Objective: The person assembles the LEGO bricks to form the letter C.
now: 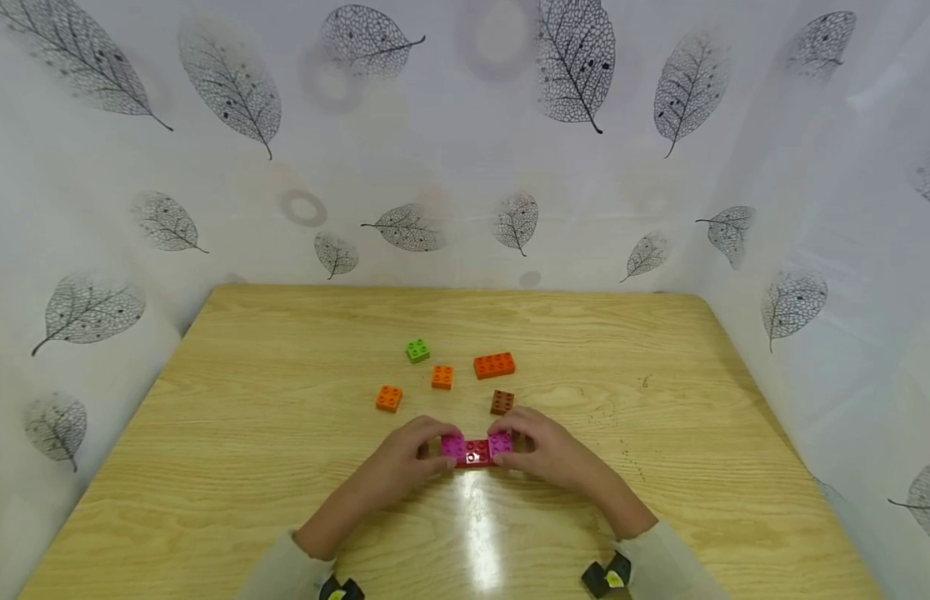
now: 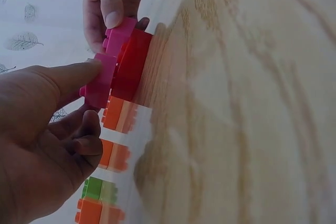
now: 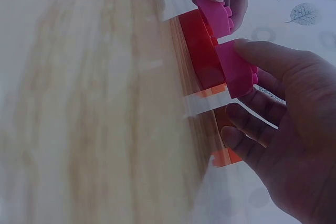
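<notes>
A red brick lies on the wooden table near its front middle, with a pink brick on each end. My left hand pinches the left pink brick; in the left wrist view its thumb lies against that pink brick above the red brick. My right hand pinches the right pink brick. The right wrist view shows that pink brick sitting on the red brick, with its fingers curled round it.
Behind the hands lie loose bricks: a green one, two small orange ones, a long orange one and a brown one. Leaf-print curtains close in the table on three sides.
</notes>
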The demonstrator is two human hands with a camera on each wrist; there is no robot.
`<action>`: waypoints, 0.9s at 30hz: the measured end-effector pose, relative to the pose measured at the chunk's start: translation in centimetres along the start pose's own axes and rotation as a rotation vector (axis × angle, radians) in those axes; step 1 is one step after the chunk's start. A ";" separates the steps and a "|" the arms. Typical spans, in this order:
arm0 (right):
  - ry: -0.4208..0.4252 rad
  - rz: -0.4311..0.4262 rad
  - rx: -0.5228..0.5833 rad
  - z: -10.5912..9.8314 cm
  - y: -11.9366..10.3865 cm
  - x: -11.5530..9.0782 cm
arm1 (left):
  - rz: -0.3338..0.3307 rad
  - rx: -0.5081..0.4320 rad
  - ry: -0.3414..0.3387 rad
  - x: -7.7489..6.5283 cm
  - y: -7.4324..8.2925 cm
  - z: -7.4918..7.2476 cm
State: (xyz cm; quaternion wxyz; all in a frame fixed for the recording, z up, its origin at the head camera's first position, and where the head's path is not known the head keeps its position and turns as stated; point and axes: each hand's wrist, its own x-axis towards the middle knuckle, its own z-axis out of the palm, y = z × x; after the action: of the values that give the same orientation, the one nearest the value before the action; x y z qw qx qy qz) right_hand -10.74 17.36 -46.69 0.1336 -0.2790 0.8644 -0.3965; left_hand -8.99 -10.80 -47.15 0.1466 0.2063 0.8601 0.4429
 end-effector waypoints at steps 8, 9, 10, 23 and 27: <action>0.006 -0.015 0.001 0.2 0.2 0.0 | 0.010 0.040 0.015 -0.1 0.2 -0.1; 0.004 -0.016 0.003 0.2 0.2 0.1 | 0.016 0.045 0.019 -0.2 0.3 -0.1; 0.005 -0.020 0.002 0.2 0.2 0.1 | 0.022 0.054 0.022 -0.2 0.3 0.0; 0.009 -0.025 -0.006 0.1 0.1 0.0 | -0.001 0.127 0.023 0.2 1.4 0.1; 0.005 -0.026 -0.002 0.1 0.1 0.0 | -0.008 0.126 0.016 0.3 1.5 0.1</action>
State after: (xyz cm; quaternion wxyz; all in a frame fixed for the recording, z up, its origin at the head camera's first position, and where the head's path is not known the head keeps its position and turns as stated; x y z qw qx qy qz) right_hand -10.70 17.36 -46.83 0.1258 -0.2893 0.8615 -0.3979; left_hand -8.90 -9.81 -46.01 0.1280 0.2081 0.8882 0.3892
